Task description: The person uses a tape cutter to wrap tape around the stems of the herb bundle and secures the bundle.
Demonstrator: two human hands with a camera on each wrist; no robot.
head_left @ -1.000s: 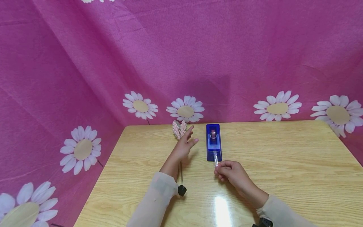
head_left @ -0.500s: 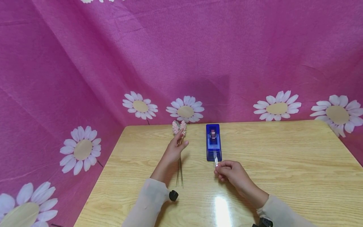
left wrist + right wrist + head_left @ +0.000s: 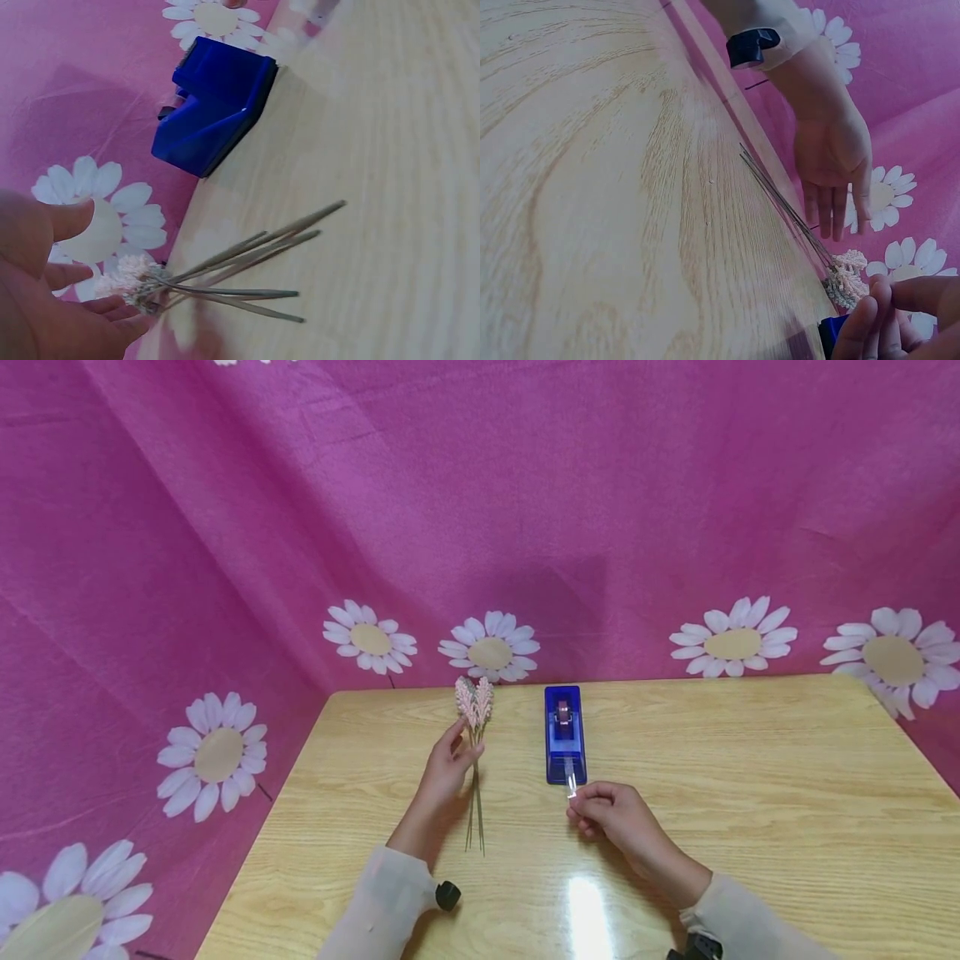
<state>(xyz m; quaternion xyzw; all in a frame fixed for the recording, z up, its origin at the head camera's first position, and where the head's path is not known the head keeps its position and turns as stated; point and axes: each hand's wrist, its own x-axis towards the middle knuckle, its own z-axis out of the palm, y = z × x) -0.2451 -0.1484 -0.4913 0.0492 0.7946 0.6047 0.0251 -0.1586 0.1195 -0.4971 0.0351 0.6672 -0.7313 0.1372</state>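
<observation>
A small bunch of pale pink flowers (image 3: 475,702) on thin stems (image 3: 247,255) lies on the table, heads toward the back. My left hand (image 3: 446,766) is beside its left edge, fingers apart and relaxed, thumb overlapping the stems in the head view. A blue tape dispenser (image 3: 564,727) stands to the right of the flowers. My right hand (image 3: 618,818) pinches the end of a clear strip of tape (image 3: 571,777) pulled from the dispenser's front. In the right wrist view the pinching fingers (image 3: 881,296) hide most of the dispenser.
The wooden table (image 3: 750,777) ends at a pink cloth backdrop (image 3: 637,527) printed with white daisies. Black wrist cameras sit on both sleeves, the left one (image 3: 447,895) close to the tabletop below the stems.
My left hand has moved left and toward me, from over the flowers to beside them, uncovering heads and stems. The right hand keeps its pinch on the tape in the same place.
</observation>
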